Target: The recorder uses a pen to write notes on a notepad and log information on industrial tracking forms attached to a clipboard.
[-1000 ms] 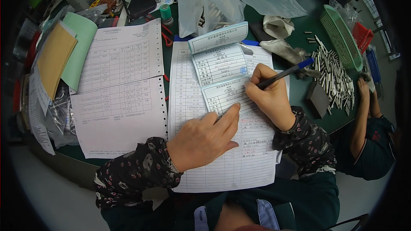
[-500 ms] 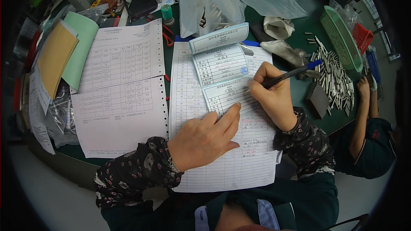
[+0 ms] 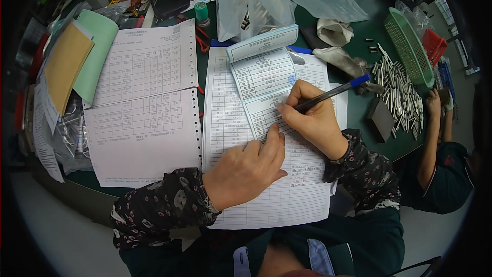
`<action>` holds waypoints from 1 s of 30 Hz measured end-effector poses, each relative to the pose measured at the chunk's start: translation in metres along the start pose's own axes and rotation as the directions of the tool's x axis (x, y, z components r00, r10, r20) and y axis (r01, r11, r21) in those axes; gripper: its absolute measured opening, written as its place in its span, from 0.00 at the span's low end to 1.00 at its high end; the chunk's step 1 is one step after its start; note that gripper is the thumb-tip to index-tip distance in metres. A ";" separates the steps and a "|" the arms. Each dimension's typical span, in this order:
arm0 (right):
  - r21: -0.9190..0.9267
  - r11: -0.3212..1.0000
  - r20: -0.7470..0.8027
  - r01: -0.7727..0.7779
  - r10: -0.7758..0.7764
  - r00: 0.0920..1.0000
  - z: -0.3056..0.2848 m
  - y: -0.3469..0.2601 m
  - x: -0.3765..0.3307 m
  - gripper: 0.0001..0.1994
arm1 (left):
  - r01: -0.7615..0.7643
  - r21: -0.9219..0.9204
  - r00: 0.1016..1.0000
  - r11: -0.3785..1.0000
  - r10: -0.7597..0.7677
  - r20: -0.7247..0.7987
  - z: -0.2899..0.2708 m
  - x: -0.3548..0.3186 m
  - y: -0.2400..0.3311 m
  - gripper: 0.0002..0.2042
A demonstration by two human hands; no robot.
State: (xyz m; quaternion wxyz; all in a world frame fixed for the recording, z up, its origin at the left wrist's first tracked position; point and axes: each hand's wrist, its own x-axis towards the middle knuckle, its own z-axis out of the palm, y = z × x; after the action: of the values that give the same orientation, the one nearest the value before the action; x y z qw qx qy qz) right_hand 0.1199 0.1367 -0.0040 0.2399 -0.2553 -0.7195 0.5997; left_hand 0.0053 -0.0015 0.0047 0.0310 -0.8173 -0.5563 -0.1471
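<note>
My right hand [image 3: 319, 125] grips a dark pen with a blue end [image 3: 332, 95], its fingers at the upper part of the lowest printed slip. That slip belongs to a pad of small printed forms [image 3: 262, 78], whose top leaf is folded back and curls up. The middle slip carries handwriting and a round blue stamp. My left hand [image 3: 245, 168] lies flat with fingers stretched, its fingertips on the lower slip. Beneath the pad is a stack of ruled sheets [image 3: 271, 206] with handwritten rows. The pen's tip is hidden by my fingers.
Printed perforated sheets [image 3: 143, 149] lie on the left, beside a green and tan folder [image 3: 72, 66]. A plastic bag of metal parts [image 3: 251, 7] stands behind. To the right are metal pins [image 3: 397, 92], a dark block [image 3: 380, 118], a green basket [image 3: 407, 46] and another person's hand [image 3: 434, 105].
My right hand with the pen has moved left and slightly down across the lower slip. My left hand has barely shifted, with its fingertips slightly lower and to the left.
</note>
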 end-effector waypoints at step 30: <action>-0.134 0.990 -0.001 0.033 -0.034 0.999 0.004 -0.001 -0.001 0.09 | -0.024 -0.040 1.000 0.999 0.024 -0.003 0.002 -0.002 -0.002 0.24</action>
State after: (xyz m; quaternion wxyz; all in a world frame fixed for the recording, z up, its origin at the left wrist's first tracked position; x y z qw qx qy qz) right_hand 0.1182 0.1330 -0.0035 0.2335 -0.2597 -0.7618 0.5456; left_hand 0.0029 -0.0016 0.0021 0.0173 -0.8240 -0.5436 -0.1588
